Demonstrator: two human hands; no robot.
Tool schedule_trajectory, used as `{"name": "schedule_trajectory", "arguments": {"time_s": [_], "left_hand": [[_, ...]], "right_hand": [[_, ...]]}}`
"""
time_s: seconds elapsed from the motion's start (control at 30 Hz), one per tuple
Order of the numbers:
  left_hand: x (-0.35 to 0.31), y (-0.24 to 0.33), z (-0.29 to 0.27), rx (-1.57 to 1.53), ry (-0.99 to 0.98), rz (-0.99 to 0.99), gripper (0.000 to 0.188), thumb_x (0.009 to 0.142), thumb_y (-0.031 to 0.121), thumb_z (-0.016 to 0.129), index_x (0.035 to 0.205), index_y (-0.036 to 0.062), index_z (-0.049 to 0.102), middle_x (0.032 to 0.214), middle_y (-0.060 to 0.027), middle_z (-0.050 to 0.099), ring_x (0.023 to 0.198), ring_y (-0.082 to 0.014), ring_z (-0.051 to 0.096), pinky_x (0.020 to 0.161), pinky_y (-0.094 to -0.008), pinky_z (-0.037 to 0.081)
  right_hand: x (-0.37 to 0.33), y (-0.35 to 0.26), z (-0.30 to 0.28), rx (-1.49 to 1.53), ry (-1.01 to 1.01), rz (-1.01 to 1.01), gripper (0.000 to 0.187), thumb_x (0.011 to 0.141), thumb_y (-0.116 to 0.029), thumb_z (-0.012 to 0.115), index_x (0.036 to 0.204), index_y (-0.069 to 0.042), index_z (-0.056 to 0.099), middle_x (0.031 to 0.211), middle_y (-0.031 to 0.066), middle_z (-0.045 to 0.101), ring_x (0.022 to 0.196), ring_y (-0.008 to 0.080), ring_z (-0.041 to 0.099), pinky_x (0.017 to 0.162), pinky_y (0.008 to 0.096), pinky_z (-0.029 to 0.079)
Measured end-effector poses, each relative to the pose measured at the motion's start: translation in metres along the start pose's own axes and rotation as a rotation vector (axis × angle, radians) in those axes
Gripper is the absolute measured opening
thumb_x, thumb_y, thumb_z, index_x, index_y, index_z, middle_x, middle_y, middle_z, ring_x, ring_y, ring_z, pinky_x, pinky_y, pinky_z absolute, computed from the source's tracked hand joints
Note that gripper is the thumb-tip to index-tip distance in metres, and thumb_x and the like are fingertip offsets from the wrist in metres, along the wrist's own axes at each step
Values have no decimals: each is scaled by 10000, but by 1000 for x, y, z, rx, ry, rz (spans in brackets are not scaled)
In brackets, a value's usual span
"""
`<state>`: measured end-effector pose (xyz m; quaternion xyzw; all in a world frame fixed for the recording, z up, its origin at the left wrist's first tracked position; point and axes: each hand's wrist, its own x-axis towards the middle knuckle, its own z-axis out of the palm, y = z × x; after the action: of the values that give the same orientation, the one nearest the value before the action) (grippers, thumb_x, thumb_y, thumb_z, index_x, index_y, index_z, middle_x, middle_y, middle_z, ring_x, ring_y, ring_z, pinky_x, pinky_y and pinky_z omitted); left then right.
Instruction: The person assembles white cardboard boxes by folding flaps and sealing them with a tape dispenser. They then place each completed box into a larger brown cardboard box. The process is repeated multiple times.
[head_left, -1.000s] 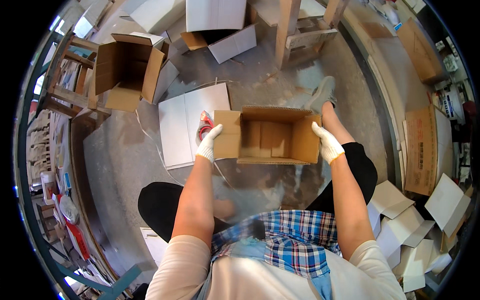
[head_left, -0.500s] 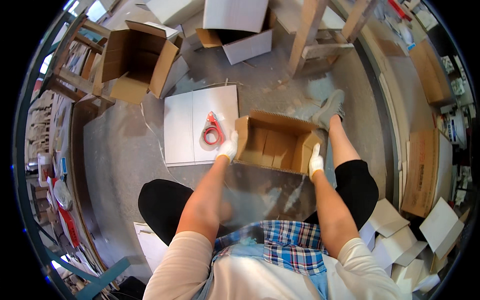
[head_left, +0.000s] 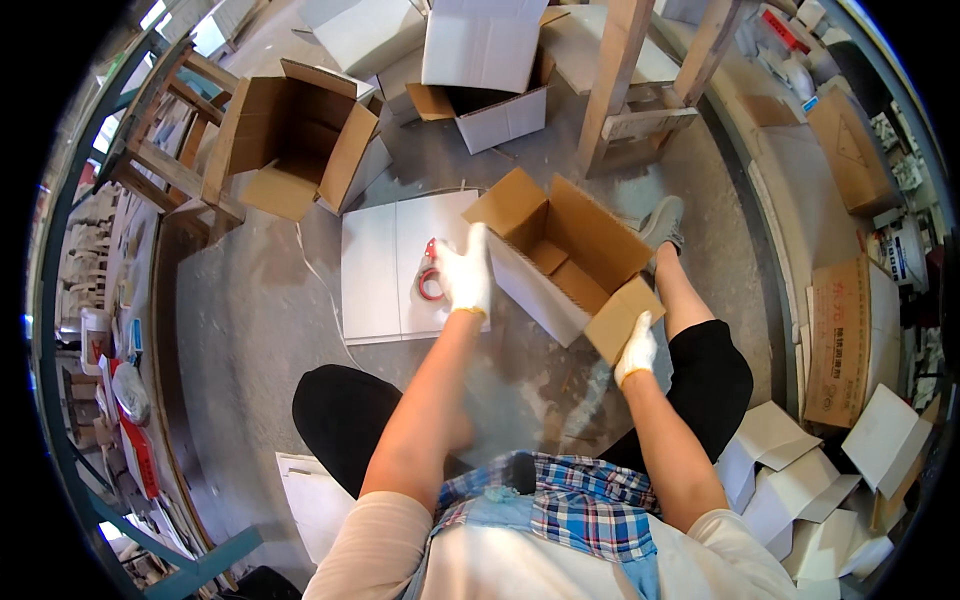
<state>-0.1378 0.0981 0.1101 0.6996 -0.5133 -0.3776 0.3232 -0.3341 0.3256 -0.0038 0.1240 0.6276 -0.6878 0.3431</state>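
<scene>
A cardboard box (head_left: 540,300), white outside and brown inside, stands tilted in front of me with its top flaps spread. My right hand (head_left: 637,350), in a white glove, grips the near right flap. Away from the box's left side, my gloved left hand (head_left: 465,275) has its thumb apart from the fingers and holds nothing that I can see. Beside its thumb lies a red tape dispenser (head_left: 431,285), partly covered by the hand. Under the dispenser is a flat white folded carton (head_left: 370,275) on the floor.
Another open box (head_left: 275,190) stands at the far left, by a wooden frame (head_left: 160,165). White boxes (head_left: 480,50) are stacked at the back, beside wooden trestle legs (head_left: 615,90). Loose white cartons (head_left: 790,480) lie at my right, and a shelf edge (head_left: 155,400) runs along the left.
My left hand has let go of the box and moved up over the tape dispenser. The box has turned and tipped, its flaps opening, with my right hand still on it.
</scene>
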Motion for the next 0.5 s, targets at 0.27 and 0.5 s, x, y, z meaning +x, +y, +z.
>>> {"name": "schedule_trajectory", "arguments": {"time_s": [0.27,0.5], "left_hand": [[-4,-30,9,215,-213,-14,713,806,461,747,1246,-47,510,1274,-318,580,1158,-448,598,1004,-490,469],[-11,-52,2,92,-398,-22,566,809,379,751,1117,-66,585,1108,-276,666,1046,-390,645,926,-456,493]], "right_hand": [[-96,-14,-27,-951,-735,268,433,1010,-404,599,1209,-20,569,827,96,671,620,188,635,508,331,478],[-127,-128,67,-1259,-275,-532,614,907,-583,603,1229,-62,638,1069,178,724,985,353,682,862,433,514]]}}
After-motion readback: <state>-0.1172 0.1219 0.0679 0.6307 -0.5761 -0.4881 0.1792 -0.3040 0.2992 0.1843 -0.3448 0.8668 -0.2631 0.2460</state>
